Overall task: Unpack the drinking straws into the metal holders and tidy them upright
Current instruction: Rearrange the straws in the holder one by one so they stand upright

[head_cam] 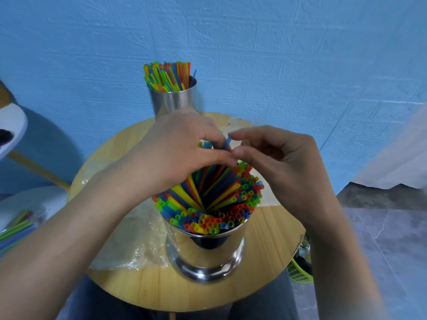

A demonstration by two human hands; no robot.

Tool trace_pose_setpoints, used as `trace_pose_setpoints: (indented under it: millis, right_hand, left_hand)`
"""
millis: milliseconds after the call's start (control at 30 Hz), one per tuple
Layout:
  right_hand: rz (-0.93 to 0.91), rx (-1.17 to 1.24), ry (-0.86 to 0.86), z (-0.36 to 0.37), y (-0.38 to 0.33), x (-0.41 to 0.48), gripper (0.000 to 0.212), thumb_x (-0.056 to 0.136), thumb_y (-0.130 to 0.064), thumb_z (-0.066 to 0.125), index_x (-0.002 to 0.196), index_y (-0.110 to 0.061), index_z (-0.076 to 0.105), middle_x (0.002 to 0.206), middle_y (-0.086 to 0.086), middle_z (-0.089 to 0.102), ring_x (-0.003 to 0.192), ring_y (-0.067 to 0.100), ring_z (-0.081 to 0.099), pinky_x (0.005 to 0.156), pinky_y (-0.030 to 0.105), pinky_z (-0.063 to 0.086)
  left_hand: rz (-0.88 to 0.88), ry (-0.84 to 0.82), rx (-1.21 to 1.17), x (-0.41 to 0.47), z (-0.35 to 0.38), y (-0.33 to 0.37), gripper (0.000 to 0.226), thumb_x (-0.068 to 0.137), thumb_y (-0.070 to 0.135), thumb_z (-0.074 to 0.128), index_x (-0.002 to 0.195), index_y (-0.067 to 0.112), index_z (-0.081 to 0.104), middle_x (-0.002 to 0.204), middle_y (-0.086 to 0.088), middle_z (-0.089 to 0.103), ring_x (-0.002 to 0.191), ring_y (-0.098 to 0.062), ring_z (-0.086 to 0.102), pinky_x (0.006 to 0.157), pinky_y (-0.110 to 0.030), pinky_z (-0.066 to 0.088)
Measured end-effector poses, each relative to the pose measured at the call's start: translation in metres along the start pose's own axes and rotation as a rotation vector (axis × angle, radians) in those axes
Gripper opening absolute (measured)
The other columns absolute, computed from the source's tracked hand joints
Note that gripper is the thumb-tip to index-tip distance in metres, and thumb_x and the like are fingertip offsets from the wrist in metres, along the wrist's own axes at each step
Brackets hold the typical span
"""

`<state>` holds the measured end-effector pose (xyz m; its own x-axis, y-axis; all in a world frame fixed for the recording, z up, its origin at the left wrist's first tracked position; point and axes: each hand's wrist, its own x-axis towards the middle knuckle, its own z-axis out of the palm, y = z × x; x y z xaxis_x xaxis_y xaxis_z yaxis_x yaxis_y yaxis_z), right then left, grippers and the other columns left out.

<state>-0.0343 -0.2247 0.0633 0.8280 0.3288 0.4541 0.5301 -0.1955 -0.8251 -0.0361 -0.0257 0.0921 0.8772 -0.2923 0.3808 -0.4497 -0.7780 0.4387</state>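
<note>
A shiny metal holder [205, 252] stands near the front of the round wooden table [265, 269], packed with coloured straws [215, 204] that splay outward around a gap in the middle. My left hand [178, 148] curls over the far side of the bundle and grips several straws there. My right hand [282, 162] pinches a blue straw [227, 143] that sticks up above the rest. A second metal holder [174, 98] full of upright straws [167, 76] stands at the table's far edge.
Crumpled clear plastic wrap [129, 245] lies on the table left of the near holder. A packet of straws [16, 229] rests on a white stool at the left. A green basket [300, 271] sits on the floor at the right. A blue wall is behind.
</note>
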Motion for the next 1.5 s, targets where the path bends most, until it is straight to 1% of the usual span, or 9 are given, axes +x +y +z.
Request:
trace_pose_setpoints:
  millis: [233,433,533,700,833,1033,1233,1367,1500]
  right_hand:
    - [-0.005,-0.023,0.027,0.004,0.0,0.003,0.012,0.093,-0.013,0.076,0.092,-0.025,0.076,0.084,-0.003,0.074,0.078,0.021,0.068,0.078,0.046,0.055]
    - [-0.021,0.041,0.106,0.004,-0.005,0.006,0.006,0.091,-0.015,0.077,0.091,-0.021,0.075,0.086,-0.001,0.077,0.083,0.025,0.072,0.08,0.048,0.058]
    - [-0.039,0.091,0.166,0.004,-0.008,0.007,0.006,0.091,-0.017,0.077,0.092,-0.022,0.074,0.083,-0.003,0.075,0.078,0.014,0.07,0.073,0.036,0.057]
    - [0.03,0.069,0.171,0.001,0.003,0.002,0.01,0.101,-0.021,0.066,0.098,-0.024,0.075,0.085,-0.007,0.075,0.079,0.009,0.067,0.07,0.027,0.053]
    - [0.058,0.021,0.073,0.001,0.007,0.0,0.01,0.1,-0.027,0.067,0.104,-0.027,0.076,0.095,-0.006,0.077,0.092,0.014,0.071,0.08,0.042,0.057]
    - [0.009,0.069,-0.012,0.001,0.0,0.001,0.024,0.091,-0.034,0.072,0.115,-0.037,0.07,0.101,-0.011,0.076,0.097,0.016,0.071,0.085,0.046,0.056]
    - [0.013,0.286,-0.011,-0.001,-0.004,-0.002,0.036,0.084,-0.017,0.078,0.119,-0.025,0.071,0.088,-0.001,0.07,0.09,0.042,0.066,0.08,0.042,0.058]
    - [-0.018,0.252,0.135,-0.003,0.003,-0.002,0.021,0.096,-0.004,0.067,0.109,-0.019,0.074,0.078,0.001,0.072,0.068,0.011,0.061,0.063,0.025,0.049]
    - [0.009,0.566,0.296,-0.003,0.001,0.0,0.005,0.093,-0.018,0.072,0.092,-0.019,0.077,0.071,0.002,0.071,0.062,0.014,0.058,0.058,0.022,0.045]
  left_hand:
    - [0.114,0.006,0.12,0.001,0.001,-0.004,0.05,0.074,0.073,0.047,0.087,0.039,0.081,0.106,0.024,0.069,0.102,-0.019,0.053,0.084,-0.04,0.044]
    - [0.105,0.126,-0.015,0.002,0.0,0.0,0.03,0.075,0.069,0.059,0.084,0.044,0.074,0.097,0.018,0.065,0.098,-0.01,0.05,0.088,-0.037,0.041]
    - [0.06,0.136,-0.127,0.002,-0.004,0.003,0.019,0.073,0.066,0.067,0.079,0.049,0.07,0.093,0.015,0.063,0.093,-0.012,0.054,0.088,-0.041,0.044]
    - [-0.01,0.188,-0.483,0.002,-0.026,0.002,0.013,0.078,0.042,0.078,0.082,0.03,0.079,0.089,-0.016,0.072,0.069,-0.025,0.055,0.065,-0.036,0.041]
    - [-0.016,0.388,-0.652,0.004,-0.044,-0.005,0.01,0.087,0.03,0.072,0.079,0.033,0.078,0.083,0.008,0.072,0.072,-0.007,0.059,0.068,-0.027,0.047]
    - [-0.06,0.548,-0.812,0.003,-0.048,-0.009,0.012,0.096,0.033,0.061,0.087,0.03,0.068,0.069,0.012,0.06,0.066,-0.008,0.054,0.06,-0.023,0.042]
    - [-0.226,0.598,-0.882,0.0,-0.025,-0.01,0.018,0.101,0.021,0.061,0.084,0.017,0.061,0.064,0.009,0.064,0.059,-0.009,0.054,0.053,-0.022,0.041]
    - [-0.395,0.537,-0.977,-0.003,-0.018,-0.01,0.024,0.099,0.019,0.063,0.076,0.02,0.06,0.064,0.007,0.065,0.057,-0.008,0.055,0.048,-0.019,0.038]
    - [-0.428,0.28,-0.943,-0.005,-0.02,-0.013,0.018,0.094,0.022,0.064,0.078,0.015,0.06,0.066,0.004,0.068,0.057,-0.007,0.051,0.049,-0.018,0.036]
